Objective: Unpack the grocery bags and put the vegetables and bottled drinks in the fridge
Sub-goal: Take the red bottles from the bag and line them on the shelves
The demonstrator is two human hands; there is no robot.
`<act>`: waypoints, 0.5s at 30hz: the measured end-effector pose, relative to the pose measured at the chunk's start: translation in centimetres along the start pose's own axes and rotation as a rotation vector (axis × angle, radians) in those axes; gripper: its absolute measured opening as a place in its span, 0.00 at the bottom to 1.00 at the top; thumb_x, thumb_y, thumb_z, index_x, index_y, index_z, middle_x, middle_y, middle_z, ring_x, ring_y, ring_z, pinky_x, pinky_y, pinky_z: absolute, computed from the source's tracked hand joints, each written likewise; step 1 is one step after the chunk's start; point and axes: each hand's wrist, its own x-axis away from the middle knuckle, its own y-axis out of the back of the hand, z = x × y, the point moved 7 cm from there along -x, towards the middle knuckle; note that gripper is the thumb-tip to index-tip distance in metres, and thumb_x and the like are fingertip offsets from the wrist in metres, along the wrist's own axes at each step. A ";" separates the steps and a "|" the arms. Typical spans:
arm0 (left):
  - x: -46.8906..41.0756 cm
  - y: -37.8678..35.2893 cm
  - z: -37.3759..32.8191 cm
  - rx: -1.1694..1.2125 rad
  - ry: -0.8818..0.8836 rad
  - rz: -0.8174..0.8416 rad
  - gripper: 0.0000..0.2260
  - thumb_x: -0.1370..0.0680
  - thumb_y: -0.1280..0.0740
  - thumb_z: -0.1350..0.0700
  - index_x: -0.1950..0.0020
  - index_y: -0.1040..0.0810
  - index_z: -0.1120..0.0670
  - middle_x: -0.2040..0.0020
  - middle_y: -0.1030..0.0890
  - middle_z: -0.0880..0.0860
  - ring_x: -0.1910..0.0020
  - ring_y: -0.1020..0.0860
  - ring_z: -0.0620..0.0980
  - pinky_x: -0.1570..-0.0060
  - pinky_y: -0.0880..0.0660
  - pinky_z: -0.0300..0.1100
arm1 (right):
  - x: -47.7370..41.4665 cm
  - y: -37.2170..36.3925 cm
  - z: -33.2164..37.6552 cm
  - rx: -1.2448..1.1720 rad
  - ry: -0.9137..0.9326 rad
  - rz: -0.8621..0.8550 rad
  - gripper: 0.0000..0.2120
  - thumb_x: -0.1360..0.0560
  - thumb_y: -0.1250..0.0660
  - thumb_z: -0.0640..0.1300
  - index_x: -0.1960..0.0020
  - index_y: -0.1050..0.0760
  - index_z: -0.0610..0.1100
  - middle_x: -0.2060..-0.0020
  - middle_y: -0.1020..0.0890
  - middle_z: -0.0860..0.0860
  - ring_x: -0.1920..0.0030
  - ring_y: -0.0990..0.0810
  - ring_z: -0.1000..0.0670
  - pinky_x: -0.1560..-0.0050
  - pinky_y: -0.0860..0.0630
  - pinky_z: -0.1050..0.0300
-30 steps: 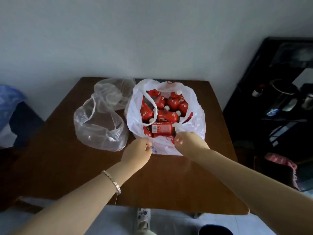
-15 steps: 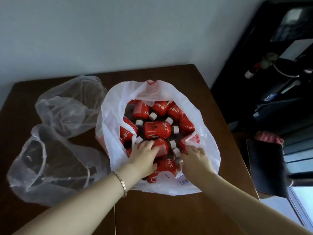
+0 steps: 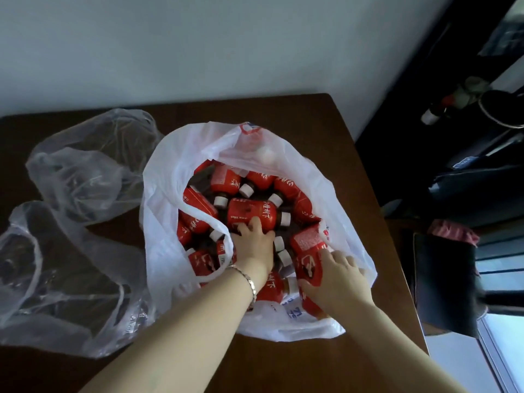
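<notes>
Hands gone from rim into bag [image 3: 170,171]: my left hand [image 3: 252,246] on middle bottle [image 3: 251,212], grip unclear; right hand [image 3: 340,282] grasps side bottle [image 3: 307,251]. Unloading starts.

There is one white plastic bag [image 3: 170,171] on the one counter [image 3: 326,123]. Inside it I count at least eleven red-labelled bottles [image 3: 252,212] with white caps. They lie in a pile and cover each other, so the exact number cannot be told. Beside it are what seem to be two clear plastic bags [image 3: 85,165], though they may be one. There are two hands, the left hand [image 3: 253,245] and the right hand [image 3: 337,279], and one bracelet [image 3: 249,282].
</notes>
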 end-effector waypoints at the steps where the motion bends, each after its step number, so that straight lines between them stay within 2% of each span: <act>1: -0.1 0.1 -0.3 -0.002 0.020 -0.006 0.18 0.25 0.32 0.54 0.36 0.30 0.51 0.32 0.42 0.60 0.36 0.37 0.66 0.38 0.33 0.59 | 0.2 -0.6 0.0 0.054 -0.011 0.027 0.39 0.29 0.38 0.67 0.27 0.44 0.47 0.35 0.29 0.47 0.36 0.30 0.46 0.38 0.30 0.51; 3: -0.2 0.7 -0.5 0.003 0.012 -0.042 0.16 0.25 0.33 0.54 0.38 0.29 0.52 0.34 0.39 0.60 0.38 0.34 0.64 0.41 0.32 0.55 | 0.3 -2.0 0.0 0.110 -0.040 0.091 0.47 0.31 0.34 0.66 0.25 0.51 0.44 0.36 0.29 0.44 0.37 0.28 0.45 0.41 0.28 0.52; 5: 0.3 1.9 -0.7 0.003 -0.069 -0.124 0.15 0.25 0.33 0.52 0.38 0.28 0.51 0.35 0.35 0.56 0.39 0.32 0.60 0.44 0.32 0.51 | 0.3 -3.5 -0.2 0.074 -0.079 0.144 0.53 0.33 0.29 0.63 0.25 0.58 0.43 0.37 0.29 0.42 0.39 0.26 0.44 0.44 0.26 0.53; 8: 2.3 4.1 -0.5 -0.020 -0.225 -0.235 0.16 0.25 0.34 0.52 0.38 0.28 0.52 0.38 0.29 0.52 0.39 0.32 0.56 0.49 0.32 0.47 | 0.5 -4.9 -0.9 -0.056 -0.111 0.153 0.56 0.33 0.28 0.57 0.24 0.66 0.46 0.37 0.32 0.42 0.44 0.24 0.45 0.50 0.23 0.55; 10: 3.7 5.0 1.1 0.008 -0.220 -0.274 0.13 0.24 0.36 0.53 0.40 0.28 0.54 0.41 0.29 0.52 0.42 0.30 0.55 0.52 0.31 0.46 | 1.0 -5.1 -1.3 -0.165 -0.104 0.119 0.53 0.31 0.30 0.57 0.24 0.65 0.48 0.35 0.35 0.43 0.43 0.24 0.45 0.50 0.23 0.56; 12: 5.0 4.7 3.8 0.110 -0.127 -0.290 0.13 0.23 0.36 0.51 0.42 0.29 0.57 0.43 0.29 0.53 0.45 0.26 0.54 0.54 0.30 0.44 | 1.5 -4.9 -1.7 -0.290 -0.085 0.089 0.51 0.31 0.30 0.58 0.24 0.62 0.48 0.34 0.36 0.43 0.42 0.24 0.44 0.49 0.23 0.54; 15: 8.1 4.1 6.3 0.269 -0.078 -0.386 0.16 0.27 0.30 0.52 0.45 0.26 0.60 0.44 0.26 0.55 0.55 0.21 0.55 0.62 0.31 0.39 | 2.2 -4.9 -1.9 -0.387 -0.067 0.113 0.52 0.34 0.26 0.49 0.24 0.59 0.49 0.34 0.38 0.42 0.41 0.25 0.43 0.47 0.23 0.54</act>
